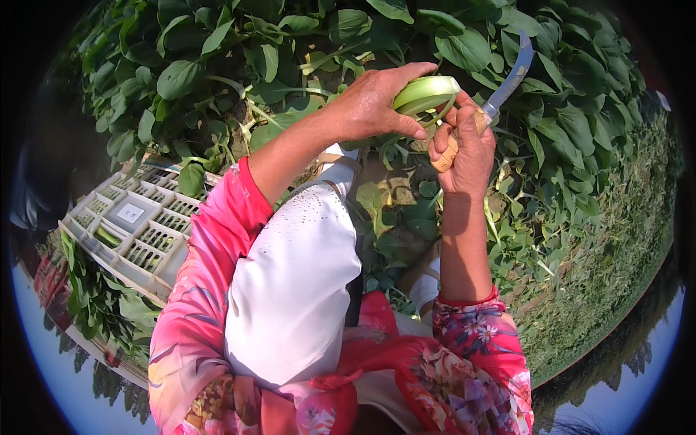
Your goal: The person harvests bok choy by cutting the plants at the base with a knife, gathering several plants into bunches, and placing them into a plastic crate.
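My left hand (380, 103) grips a leafy green vegetable by its pale stalks (427, 93), the cut base pointing right. My right hand (466, 141) is closed around the wooden handle (447, 155) of a curved harvesting knife (513, 76). Its blade points up and away from me, to the right of the stalks. The fingertips of my right hand are close to the base of the vegetable and a thin stem beside it; whether they touch is hard to tell.
Dense rows of leafy green plants (571, 125) spread ahead and to the right. Trimmed leaves and stalks (427, 217) lie on the soil by my feet. A white plastic crate (179, 261) stands at my left, with leafy greens (103, 304) beside it. My white-covered knee (299, 272) is below my left arm.
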`<action>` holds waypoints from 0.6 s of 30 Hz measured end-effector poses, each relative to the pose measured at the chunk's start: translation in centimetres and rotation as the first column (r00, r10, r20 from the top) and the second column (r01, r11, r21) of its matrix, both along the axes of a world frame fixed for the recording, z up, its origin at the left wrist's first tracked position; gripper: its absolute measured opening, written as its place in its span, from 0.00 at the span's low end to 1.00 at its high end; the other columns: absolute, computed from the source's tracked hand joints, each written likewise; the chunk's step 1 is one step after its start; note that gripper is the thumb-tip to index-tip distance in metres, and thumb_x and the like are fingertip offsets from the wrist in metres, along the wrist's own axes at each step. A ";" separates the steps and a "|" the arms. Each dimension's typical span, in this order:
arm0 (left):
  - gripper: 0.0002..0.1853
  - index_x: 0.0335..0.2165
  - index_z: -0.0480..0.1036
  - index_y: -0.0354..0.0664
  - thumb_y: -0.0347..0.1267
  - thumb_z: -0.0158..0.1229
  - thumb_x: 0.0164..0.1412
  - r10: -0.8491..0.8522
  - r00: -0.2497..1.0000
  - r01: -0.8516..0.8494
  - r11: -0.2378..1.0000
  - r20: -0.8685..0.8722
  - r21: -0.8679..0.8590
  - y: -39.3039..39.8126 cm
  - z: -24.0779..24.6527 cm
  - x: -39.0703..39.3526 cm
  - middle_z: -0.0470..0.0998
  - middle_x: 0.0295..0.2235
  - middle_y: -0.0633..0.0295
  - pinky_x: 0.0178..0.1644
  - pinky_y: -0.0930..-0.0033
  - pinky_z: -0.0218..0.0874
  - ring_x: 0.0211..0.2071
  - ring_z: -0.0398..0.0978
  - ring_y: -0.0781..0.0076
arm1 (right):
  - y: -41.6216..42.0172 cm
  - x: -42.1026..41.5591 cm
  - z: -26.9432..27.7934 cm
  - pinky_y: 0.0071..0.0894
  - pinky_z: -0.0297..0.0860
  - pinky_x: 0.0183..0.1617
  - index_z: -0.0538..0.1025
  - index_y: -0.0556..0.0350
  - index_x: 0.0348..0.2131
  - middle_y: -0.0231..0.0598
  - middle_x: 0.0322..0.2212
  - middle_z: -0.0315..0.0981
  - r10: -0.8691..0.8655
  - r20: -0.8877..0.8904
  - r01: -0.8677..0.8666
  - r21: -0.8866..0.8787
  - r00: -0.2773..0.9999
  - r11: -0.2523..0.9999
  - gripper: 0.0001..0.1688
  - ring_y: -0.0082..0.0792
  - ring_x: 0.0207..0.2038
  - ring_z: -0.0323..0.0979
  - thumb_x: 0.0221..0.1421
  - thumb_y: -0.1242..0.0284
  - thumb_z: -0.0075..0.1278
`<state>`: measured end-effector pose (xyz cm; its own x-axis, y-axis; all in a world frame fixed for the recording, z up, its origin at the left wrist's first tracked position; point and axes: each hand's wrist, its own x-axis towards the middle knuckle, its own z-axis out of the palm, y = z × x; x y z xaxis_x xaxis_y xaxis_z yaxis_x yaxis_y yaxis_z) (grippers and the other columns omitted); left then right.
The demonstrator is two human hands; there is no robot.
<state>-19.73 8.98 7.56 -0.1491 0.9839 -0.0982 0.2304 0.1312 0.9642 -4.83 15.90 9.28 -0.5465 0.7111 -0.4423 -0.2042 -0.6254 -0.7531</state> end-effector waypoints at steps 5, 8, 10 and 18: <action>0.29 0.43 0.62 0.37 0.25 0.58 0.36 -0.083 0.989 0.099 0.986 0.119 -0.136 -0.9 -0.1 -1.6 0.72 0.30 0.59 0.37 0.72 0.61 0.31 0.70 0.71 | 2.1 2.0 0.5 0.12 0.57 0.15 0.64 0.61 0.42 0.35 0.29 0.71 0.037 0.515 -0.207 0.276 0.856 0.938 0.27 0.15 0.15 0.60 0.43 0.66 0.54; 0.23 0.38 0.63 0.36 0.23 0.52 0.36 -0.194 0.870 0.183 0.981 -0.453 -0.068 -1.3 0.6 -1.7 0.71 0.22 0.54 0.29 0.60 0.60 0.28 0.70 0.54 | 2.0 4.1 -3.0 0.15 0.61 0.26 0.64 0.61 0.42 0.32 0.26 0.70 0.157 0.677 -0.464 0.299 0.719 0.834 0.27 0.16 0.23 0.63 0.42 0.69 0.55; 0.25 0.41 0.61 0.36 0.25 0.51 0.39 -0.191 0.647 0.152 0.981 -0.738 -0.121 -0.6 0.2 -2.4 0.71 0.23 0.53 0.28 0.63 0.61 0.26 0.71 0.56 | 0.1 3.2 -3.4 0.20 0.63 0.31 0.63 0.61 0.44 0.34 0.27 0.70 0.257 0.659 -0.532 0.255 0.707 0.808 0.28 0.20 0.28 0.66 0.44 0.69 0.52; 0.11 0.24 0.73 0.45 0.31 0.42 0.50 -0.265 0.360 -0.312 0.869 -0.894 -0.384 -1.0 -4.8 -12.2 0.74 0.21 0.58 0.28 0.64 0.63 0.27 0.73 0.62 | -2.5 -4.8 -10.1 0.19 0.61 0.23 0.65 0.62 0.43 0.35 0.22 0.68 0.286 0.672 -0.670 0.421 0.684 0.612 0.21 0.20 0.17 0.62 0.48 0.70 0.43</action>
<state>-31.97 7.97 2.79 -0.4473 0.8537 -0.2668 0.8896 0.4554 -0.0344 -9.66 13.40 -0.82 -0.7212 0.6051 -0.3372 0.4980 0.1145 -0.8596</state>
